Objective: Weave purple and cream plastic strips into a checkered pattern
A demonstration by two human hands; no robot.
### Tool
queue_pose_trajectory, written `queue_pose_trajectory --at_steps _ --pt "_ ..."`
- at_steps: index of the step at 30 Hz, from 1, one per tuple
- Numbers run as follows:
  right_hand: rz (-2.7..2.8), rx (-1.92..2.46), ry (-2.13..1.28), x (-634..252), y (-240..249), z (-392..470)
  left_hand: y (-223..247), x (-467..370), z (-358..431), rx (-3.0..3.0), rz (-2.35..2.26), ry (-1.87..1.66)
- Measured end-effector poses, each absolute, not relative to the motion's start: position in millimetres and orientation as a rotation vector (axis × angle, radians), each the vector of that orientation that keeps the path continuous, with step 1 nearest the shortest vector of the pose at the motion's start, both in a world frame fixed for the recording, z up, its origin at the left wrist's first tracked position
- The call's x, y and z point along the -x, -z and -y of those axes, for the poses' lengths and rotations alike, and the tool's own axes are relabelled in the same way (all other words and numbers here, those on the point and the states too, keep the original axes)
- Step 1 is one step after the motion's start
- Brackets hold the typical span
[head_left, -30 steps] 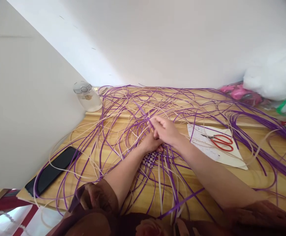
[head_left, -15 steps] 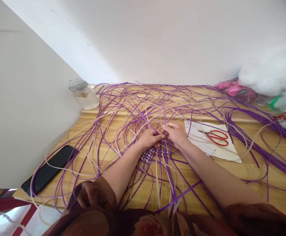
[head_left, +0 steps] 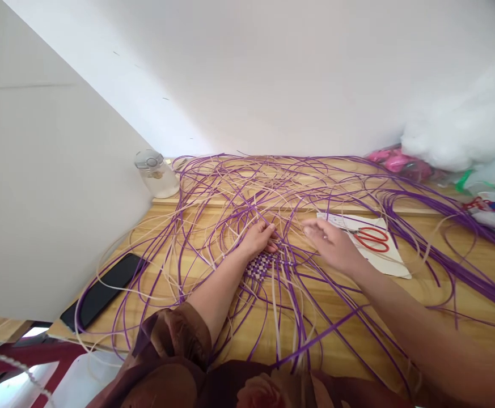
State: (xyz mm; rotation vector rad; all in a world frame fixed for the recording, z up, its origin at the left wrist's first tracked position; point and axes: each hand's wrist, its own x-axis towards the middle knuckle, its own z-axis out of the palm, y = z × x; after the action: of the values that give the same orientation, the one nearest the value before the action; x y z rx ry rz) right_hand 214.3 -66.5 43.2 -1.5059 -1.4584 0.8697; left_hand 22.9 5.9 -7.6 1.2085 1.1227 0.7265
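A person seated at a wooden table (head_left: pixel 464 272) is weaving flat purple and cream strips (head_left: pixel 238 187) into a small checkered woven patch (head_left: pixel 261 264) that lies flat near the table's middle, with loose strips looping out from it all around. The left hand (head_left: pixel 259 239) rests on the far edge of the patch, fingers curled down and pinching the strips there to hold them in place. Half a second ago the right hand (head_left: pixel 334 245) was touching the left at the patch; it has now drawn away to the right and hovers blurred just above the strips, fingers loosely spread, and I cannot tell whether it holds a strand. That suggests one strip has been set and another is being sought. Red-handled scissors (head_left: pixel 372 238) lie on a sheet of paper (head_left: pixel 394 263) just beyond the right hand, a black phone (head_left: pixel 105 289) lies at the left edge, and a clear jar (head_left: pixel 157 173) stands at the back
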Motion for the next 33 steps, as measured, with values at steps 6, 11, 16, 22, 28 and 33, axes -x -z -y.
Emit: queue_pose_trajectory --at_steps 6,11,16,22,28,33 --pt "2.345 1.316 -0.567 -213 -32 173 -16 -2 -7 -1.510 -1.270 -0.632" --pt "2.371 1.300 -0.326 -221 15 190 -39 46 28 -2.381 -1.228 -0.451" --pt "2.311 1.217 -0.266 -221 27 183 -4 56 86 -2.735 -1.013 -0.094" --pt "2.139 1.179 -0.323 -216 14 196 16 49 83 -2.760 -1.214 -0.074" --pt "1.987 1.225 -0.177 -246 3 226 18 58 58 -2.734 -1.369 -0.073" --pt "1.914 1.387 0.000 -292 -2 255 26 73 27 -2.672 -1.442 -0.117"
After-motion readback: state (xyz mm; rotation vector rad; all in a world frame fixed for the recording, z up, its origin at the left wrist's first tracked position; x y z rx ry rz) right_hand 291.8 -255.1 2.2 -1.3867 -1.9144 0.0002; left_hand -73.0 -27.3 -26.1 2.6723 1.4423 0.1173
